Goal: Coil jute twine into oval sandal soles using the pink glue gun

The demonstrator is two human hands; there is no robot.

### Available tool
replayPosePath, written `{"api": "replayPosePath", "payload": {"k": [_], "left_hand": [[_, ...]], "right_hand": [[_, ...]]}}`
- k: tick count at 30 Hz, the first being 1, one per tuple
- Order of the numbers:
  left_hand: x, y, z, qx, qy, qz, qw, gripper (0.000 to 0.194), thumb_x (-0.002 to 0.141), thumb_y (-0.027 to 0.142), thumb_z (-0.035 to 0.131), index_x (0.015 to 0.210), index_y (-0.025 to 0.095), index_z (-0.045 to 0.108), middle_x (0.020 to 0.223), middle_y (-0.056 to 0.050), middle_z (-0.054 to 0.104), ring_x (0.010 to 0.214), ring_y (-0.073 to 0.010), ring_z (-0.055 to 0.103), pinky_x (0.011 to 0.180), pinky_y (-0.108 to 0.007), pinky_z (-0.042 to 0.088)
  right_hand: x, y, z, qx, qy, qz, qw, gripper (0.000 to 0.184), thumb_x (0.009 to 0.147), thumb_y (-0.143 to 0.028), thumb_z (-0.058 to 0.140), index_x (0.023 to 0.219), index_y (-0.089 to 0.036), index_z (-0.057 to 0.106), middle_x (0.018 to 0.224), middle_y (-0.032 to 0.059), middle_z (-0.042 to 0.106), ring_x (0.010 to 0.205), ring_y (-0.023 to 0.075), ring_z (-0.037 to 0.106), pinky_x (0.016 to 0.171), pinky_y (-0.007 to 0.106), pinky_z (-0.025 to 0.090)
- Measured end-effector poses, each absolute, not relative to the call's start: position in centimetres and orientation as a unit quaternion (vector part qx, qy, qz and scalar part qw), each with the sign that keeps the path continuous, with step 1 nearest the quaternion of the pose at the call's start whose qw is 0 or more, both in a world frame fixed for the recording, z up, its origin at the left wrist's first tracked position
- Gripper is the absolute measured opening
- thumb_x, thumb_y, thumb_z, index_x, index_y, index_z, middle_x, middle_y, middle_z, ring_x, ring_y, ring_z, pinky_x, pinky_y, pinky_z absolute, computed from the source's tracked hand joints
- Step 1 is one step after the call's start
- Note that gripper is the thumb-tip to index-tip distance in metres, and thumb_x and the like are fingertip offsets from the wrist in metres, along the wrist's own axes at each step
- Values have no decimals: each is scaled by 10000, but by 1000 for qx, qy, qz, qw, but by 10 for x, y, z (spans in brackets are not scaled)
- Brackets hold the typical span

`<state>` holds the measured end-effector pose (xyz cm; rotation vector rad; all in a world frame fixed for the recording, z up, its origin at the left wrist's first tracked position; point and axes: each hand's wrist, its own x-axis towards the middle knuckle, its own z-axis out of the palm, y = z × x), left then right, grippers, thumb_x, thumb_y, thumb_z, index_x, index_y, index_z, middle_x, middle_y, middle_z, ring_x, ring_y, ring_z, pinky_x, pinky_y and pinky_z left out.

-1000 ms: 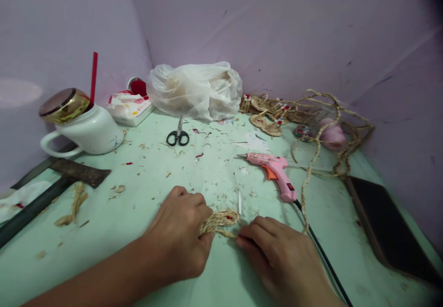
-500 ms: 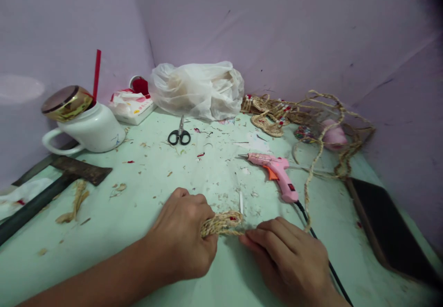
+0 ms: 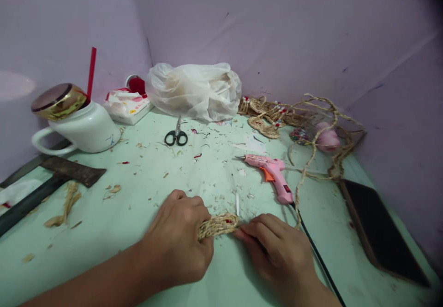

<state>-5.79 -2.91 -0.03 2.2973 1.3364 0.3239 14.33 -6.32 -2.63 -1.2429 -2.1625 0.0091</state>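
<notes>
A small woven straw piece (image 3: 218, 224) with a red speck lies on the pale green table (image 3: 221, 173) between my hands. My left hand (image 3: 180, 242) is curled round its left end, fingers closed on it. My right hand (image 3: 277, 251) pinches its right end with the fingertips pressed together. A short white stick (image 3: 237, 203) lies just beyond the piece.
A pink glue gun (image 3: 273, 173) with a black cord lies right of centre. Black scissors (image 3: 176, 135), a plastic bag (image 3: 194, 90), braided straw rope (image 3: 311, 127), a white mug (image 3: 79, 127), a hatchet (image 3: 44, 187) and a dark phone (image 3: 377, 228) surround the hands.
My right hand has slid a little left, closer to the straw piece's end. The view has shifted slightly; my left hand keeps its grip.
</notes>
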Motion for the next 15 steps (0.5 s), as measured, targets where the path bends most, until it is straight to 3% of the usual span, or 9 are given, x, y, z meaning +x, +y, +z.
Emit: {"api": "replayPosePath", "payload": {"k": [5,15], "left_hand": [[-57,-28,2,831,494,96,236,144,661,190,512,705,205,648,675,-30,567,672,-193,501,696,-371,383],[-57,-26,-1,834,491,110,227,176,665,169,498,728,209,657,672,-14,585,651,-181,496,710,-373,381]], "right_hand": [[151,-61,-22,-482,-809,65,331,112,827,-101,561,810,-161,654,728,50,663,645,158,602,575,254,436],[156,-58,-20,-507,-801,113,298,134,820,-101,544,764,-179,638,706,25,646,657,168,581,579,267,417]]}}
